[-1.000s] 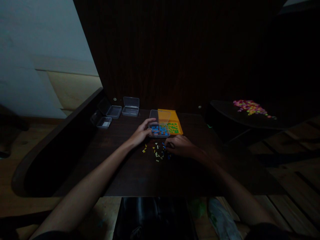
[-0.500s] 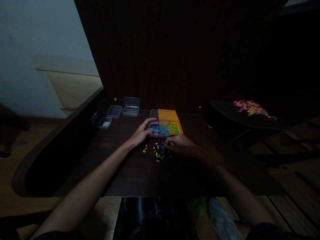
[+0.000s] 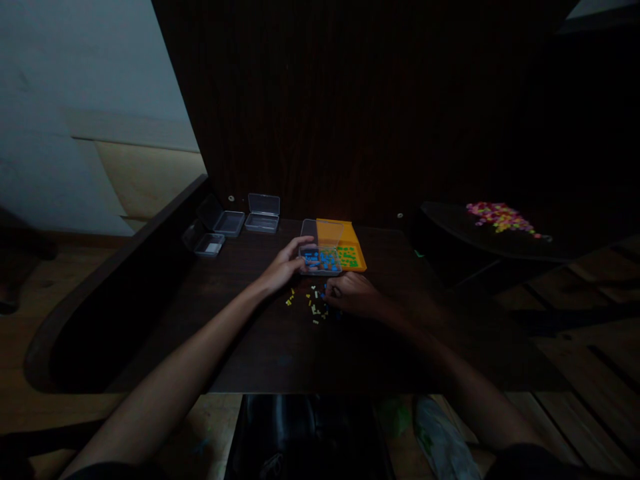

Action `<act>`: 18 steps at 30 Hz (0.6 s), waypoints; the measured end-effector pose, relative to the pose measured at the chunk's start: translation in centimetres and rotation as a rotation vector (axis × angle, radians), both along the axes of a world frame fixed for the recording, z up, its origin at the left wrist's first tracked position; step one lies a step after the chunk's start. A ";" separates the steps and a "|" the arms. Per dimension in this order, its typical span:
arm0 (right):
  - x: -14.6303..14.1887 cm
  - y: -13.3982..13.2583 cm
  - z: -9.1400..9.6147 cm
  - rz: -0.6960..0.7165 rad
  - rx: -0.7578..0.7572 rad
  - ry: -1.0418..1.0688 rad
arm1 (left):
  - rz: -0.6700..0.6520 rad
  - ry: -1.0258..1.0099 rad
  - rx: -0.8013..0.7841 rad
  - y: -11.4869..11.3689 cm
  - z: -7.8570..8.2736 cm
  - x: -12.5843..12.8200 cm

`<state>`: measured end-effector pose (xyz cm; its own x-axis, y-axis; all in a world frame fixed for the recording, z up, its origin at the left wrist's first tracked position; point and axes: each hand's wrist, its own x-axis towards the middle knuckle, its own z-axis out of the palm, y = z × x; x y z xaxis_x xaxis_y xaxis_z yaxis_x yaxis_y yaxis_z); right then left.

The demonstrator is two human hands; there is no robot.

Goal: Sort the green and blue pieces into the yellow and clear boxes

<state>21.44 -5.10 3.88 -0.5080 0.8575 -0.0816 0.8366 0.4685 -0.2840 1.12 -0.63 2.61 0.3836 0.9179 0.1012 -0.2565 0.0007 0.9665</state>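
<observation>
My left hand (image 3: 286,265) grips the left side of a clear plastic box (image 3: 325,272), its lid raised at the back. Small blue pieces (image 3: 327,259) lie inside the box. My right hand (image 3: 353,292) is low over the table just in front of the box, fingertips pinched together among loose pieces; what they hold, if anything, is hidden. Cream pieces (image 3: 316,310) and yellow pieces (image 3: 290,299) are scattered to the left of those fingers. An orange box (image 3: 361,257) with its lid up stands behind and to the right, with green pieces (image 3: 347,256) in it.
Several open clear boxes, such as one box (image 3: 263,223), stand at the back left of the dark table (image 3: 260,363). A pile of pink and yellow pieces (image 3: 503,217) lies on a dark surface at the right. A raised side panel (image 3: 125,267) borders the table's left.
My right hand has shifted slightly left and down, over the blue pieces on the table. My left hand keeps its grip on the clear box.
</observation>
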 end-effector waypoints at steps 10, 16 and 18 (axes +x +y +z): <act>0.9 0.4 5.9 0.103 -0.065 0.210 | 0.010 0.070 0.057 0.3 -0.1 -0.1; 0.5 2.5 8.1 0.033 0.063 -0.062 | -0.002 0.101 0.066 0.1 0.0 -0.1; 0.1 3.1 8.2 0.040 0.069 -0.173 | -0.003 0.102 0.053 0.0 0.1 0.0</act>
